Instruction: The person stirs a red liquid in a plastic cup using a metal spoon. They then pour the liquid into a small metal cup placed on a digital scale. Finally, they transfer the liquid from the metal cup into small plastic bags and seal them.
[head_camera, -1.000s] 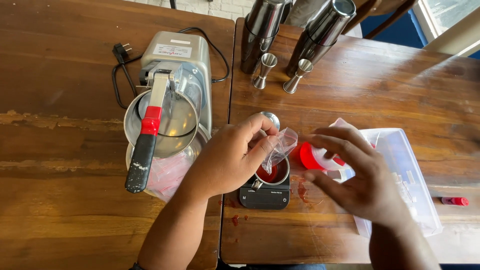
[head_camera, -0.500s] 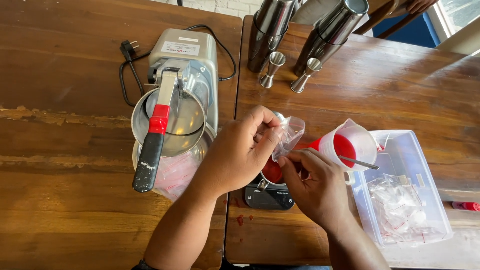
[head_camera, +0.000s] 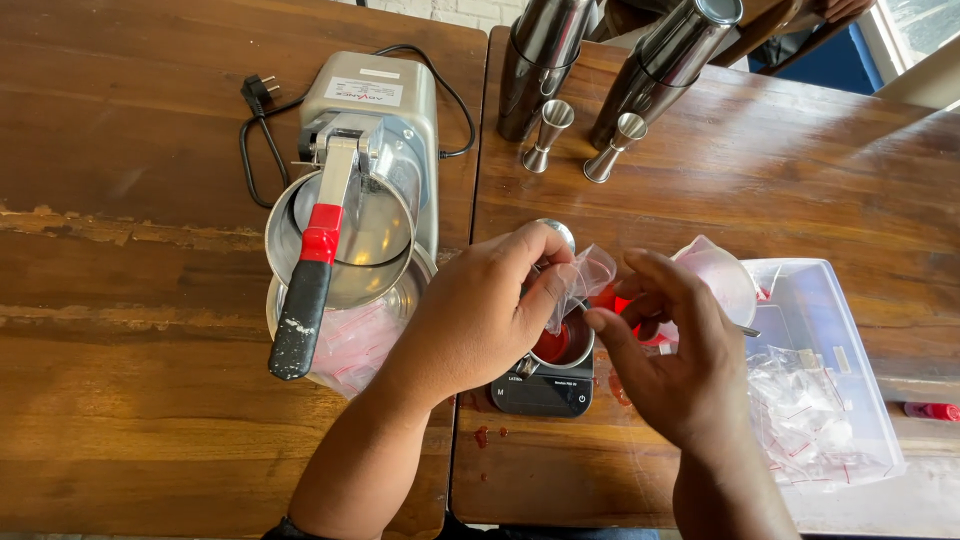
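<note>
My left hand (head_camera: 490, 310) pinches a small clear plastic bag (head_camera: 585, 280) above a little metal cup (head_camera: 565, 345) with red sauce in it. The cup stands on a small black scale (head_camera: 540, 395). My right hand (head_camera: 670, 350) hovers just right of the bag, fingers spread and curled toward it, touching or nearly touching its edge. Behind my right hand stands a white measuring cup (head_camera: 720, 280) with red sauce and a spoon in it.
A silver ice shaver (head_camera: 360, 200) with a red-and-black lever stands at left, its cord behind. Two steel shakers (head_camera: 545, 60) and two jiggers (head_camera: 548, 130) are at the back. A clear plastic box (head_camera: 835, 400) of small bags sits at right. Red drips spot the wooden table (head_camera: 150, 420).
My right hand has come off the measuring cup and moved to the bag's edge. The bag stays over the metal cup in my left hand.
</note>
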